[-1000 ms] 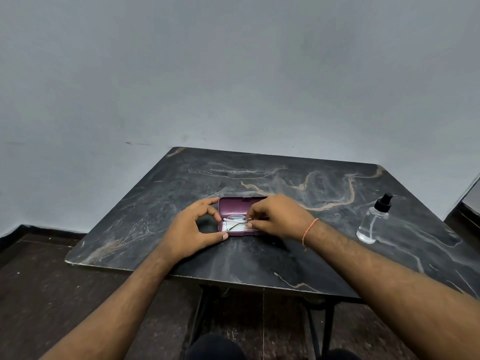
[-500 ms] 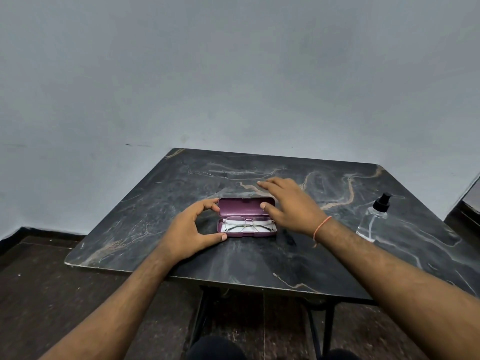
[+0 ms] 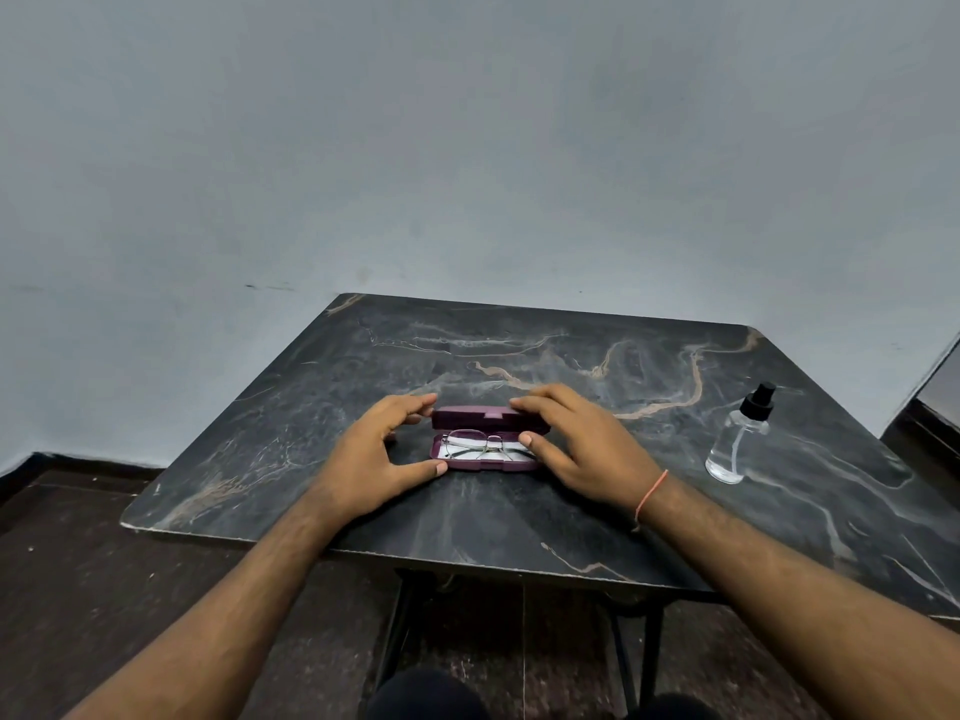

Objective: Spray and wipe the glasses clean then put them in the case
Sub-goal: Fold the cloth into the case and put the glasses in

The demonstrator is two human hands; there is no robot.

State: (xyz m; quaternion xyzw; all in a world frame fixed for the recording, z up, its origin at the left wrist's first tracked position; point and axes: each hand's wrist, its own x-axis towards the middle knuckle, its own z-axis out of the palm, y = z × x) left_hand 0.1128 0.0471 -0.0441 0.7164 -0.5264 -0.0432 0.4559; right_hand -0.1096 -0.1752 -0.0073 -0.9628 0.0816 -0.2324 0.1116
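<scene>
A person's two hands frame a small maroon case (image 3: 485, 462) near the middle of a dark marbled counter (image 3: 571, 517), its lid (image 3: 488, 417) tilted partway over the tray. The glasses (image 3: 475, 443), folded, lie inside the case on a pale lining or cloth; which of the two cannot be told. The left hand (image 3: 371, 462) holds the case's left end, thumb against the near corner of the tray and fingers (image 3: 415, 405) curled to the lid's far left edge. The right hand (image 3: 582, 446) holds the right end in the same way, fingers over the lid's top edge and thumb resting on the tray's right rim beside the frame.

The step in hand appears to be closing the lid, the last of the task. Done well, both hands would bring the lid down evenly from its far edge while the thumbs steady the tray, and the right thumb would clear the rim before the halves meet. The frame should sit flat and wholly within the tray, no arm or lens proud of the rim, so that nothing is pinched.

Counted: one case, one pair of glasses, one clear spray bottle (image 3: 737, 439) with a black pump standing well apart at the right, two hands, and one thin orange band (image 3: 650, 493) on the right wrist.
</scene>
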